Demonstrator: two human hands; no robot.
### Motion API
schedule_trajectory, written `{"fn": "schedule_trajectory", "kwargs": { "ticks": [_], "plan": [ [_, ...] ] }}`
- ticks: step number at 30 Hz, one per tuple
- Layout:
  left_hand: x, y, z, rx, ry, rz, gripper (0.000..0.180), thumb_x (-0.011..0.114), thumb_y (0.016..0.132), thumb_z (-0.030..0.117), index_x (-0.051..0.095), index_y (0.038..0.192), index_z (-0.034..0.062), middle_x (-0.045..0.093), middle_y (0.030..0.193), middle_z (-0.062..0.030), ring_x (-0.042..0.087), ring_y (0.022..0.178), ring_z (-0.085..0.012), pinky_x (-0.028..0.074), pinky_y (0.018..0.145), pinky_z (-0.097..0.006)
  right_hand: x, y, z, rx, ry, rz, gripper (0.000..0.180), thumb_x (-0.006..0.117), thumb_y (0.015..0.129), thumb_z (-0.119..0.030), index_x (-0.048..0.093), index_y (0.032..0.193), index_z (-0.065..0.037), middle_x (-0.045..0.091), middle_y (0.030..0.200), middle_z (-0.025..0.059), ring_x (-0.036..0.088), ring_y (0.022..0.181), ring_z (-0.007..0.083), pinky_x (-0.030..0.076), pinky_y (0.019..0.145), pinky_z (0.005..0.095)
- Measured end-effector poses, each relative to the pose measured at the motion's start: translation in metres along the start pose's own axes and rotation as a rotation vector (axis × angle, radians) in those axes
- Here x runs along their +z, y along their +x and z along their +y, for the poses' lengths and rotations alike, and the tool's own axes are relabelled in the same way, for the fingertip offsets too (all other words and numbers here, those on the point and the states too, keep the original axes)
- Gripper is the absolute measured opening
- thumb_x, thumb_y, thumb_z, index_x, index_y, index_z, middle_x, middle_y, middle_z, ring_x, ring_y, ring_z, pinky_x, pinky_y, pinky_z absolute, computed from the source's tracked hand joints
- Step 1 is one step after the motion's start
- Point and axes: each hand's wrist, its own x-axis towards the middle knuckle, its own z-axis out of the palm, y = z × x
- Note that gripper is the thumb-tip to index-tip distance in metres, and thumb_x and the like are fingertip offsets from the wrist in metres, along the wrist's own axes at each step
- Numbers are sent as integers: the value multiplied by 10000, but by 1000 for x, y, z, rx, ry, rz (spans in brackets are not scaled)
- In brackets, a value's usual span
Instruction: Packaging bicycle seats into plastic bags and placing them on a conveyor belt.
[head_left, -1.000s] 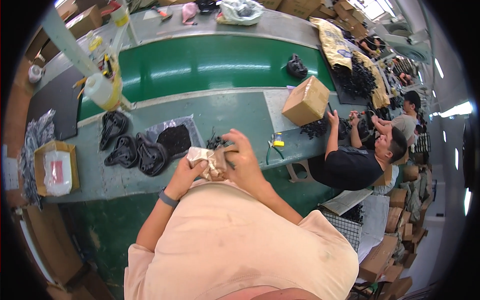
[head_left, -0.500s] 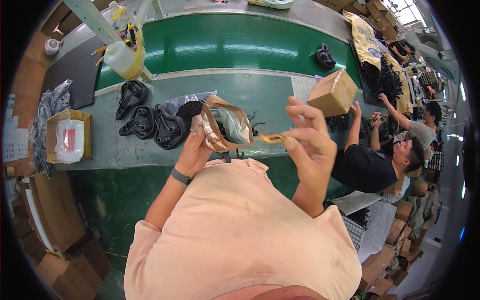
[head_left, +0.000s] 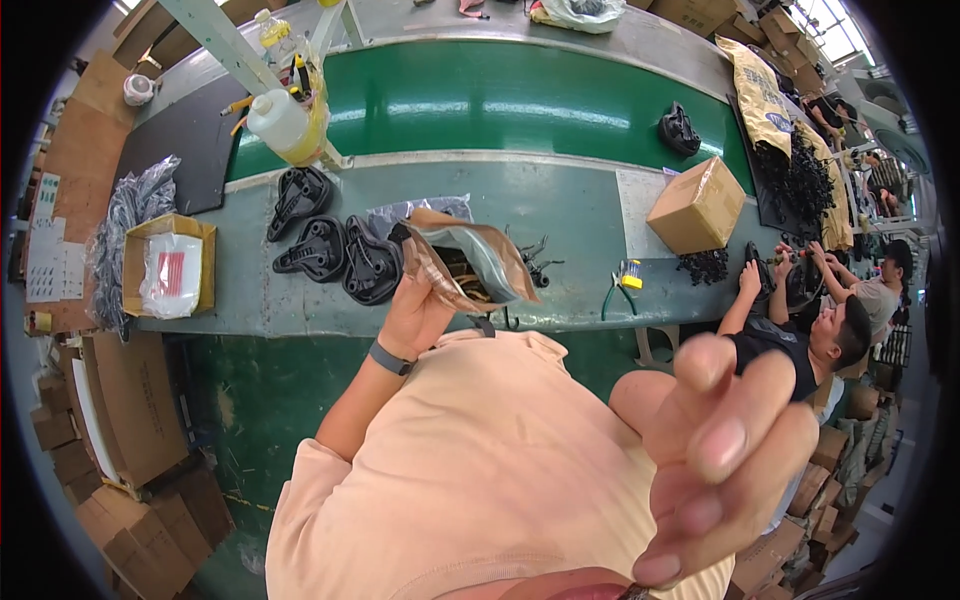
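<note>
My left hand (head_left: 415, 318) grips the side of a brown foil pouch (head_left: 505, 258), its mouth spread apart above the near edge of the workbench. Inside the pouch, brown strips show beside a silvery lining. My right hand (head_left: 715, 475) is raised very close at the lower right, large and slightly blurred, its fingers bent. At its lowest fingertip, by the bottom edge, a small dark brown strip (head_left: 636, 592) shows in part; the rest is out of sight. Left of the pouch lie several black moulded plastic parts (head_left: 370, 262). Black metal pieces (head_left: 535, 262) lie just beyond it.
On the workbench (head_left: 575, 215) are green-handled pliers (head_left: 620, 293), a yellow-labelled small container (head_left: 630, 272), a cardboard box (head_left: 697, 205) and an open carton (head_left: 205, 270). Behind runs a green conveyor belt (head_left: 500, 90). Two co-workers (head_left: 790, 340) work at the right.
My right hand has moved from beside the pouch down and right, close to the camera, with the brown strip. My left hand still holds the pouch, whose mouth now shows more inside.
</note>
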Motion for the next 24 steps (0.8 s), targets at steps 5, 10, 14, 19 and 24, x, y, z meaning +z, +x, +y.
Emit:
{"fn": "schedule_trajectory", "kwargs": {
  "ticks": [5, 10, 14, 19, 24],
  "plan": [
    [17, -3, 6, 24, -77, -57, 457, 742, 1048, 284, 545, 1454, 205, 692, 1298, 17, 668, 1252, -185, 518, 1129, -486, 4, -18, 83, 121, -43, 286, 421, 945, 789, -185, 788, 1142, -17, 631, 1302, 169, 612, 1297, 308, 494, 1143, 499],
    [40, 2, 5, 0, 28, 10, 599, 823, 984, 322, 529, 1474, 145, 677, 1348, -39, 648, 1307, -220, 521, 1140, -473, 34, -87, 165, 596, 198, 351, 393, 881, 870, -50, 751, 1223, 61, 651, 1302, 146, 643, 1187, 226, 516, 1051, 358],
    [48, 4, 1, -84, 80, 74, 626, 830, 980, 267, 517, 1503, 121, 652, 1430, -37, 619, 1362, -220, 538, 1126, -443, 39, -94, 175, 589, 229, 441, 200, 772, 953, 62, 772, 1153, 63, 687, 1179, 85, 652, 1025, 129, 528, 875, 268],
    [43, 6, 0, -68, 446, 12, 441, 809, 981, 152, 628, 1363, 28, 725, 1303, -54, 681, 1229, -171, 553, 1073, -381, 24, -96, 194, 561, 148, 678, 62, 742, 1003, 8, 753, 1020, 67, 693, 1060, 46, 591, 896, 74, 468, 750, 228],
    [30, 10, 26, -159, 834, -121, 451, 841, 956, 168, 660, 1332, -3, 748, 1221, -42, 681, 1107, -120, 555, 997, -322, 15, -92, 187, 568, 139, 665, 52, 725, 1011, 12, 750, 1025, 56, 689, 1065, 45, 599, 900, 74, 476, 774, 228]
  ]
}}
